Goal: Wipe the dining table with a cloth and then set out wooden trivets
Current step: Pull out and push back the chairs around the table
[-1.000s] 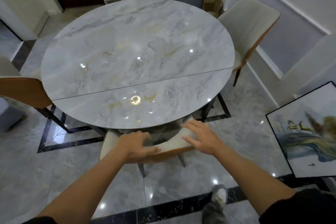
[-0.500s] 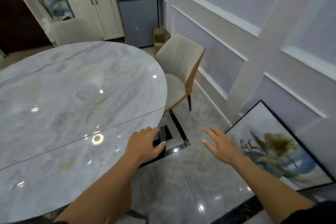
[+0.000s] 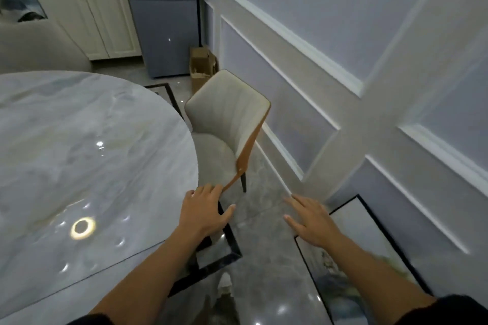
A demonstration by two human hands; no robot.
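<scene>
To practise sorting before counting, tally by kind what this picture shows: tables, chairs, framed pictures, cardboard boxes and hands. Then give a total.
Tables: 1
Chairs: 2, one beside the table, one behind it
Framed pictures: 2
Cardboard boxes: 1
Hands: 2, left hand and right hand
Total: 8

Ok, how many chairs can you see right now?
2. One chair stands between the table and the wall; another's backrest shows beyond the table's far edge. Others may be hidden.

head view | worn high | faces forward-down | table edge left, close
</scene>
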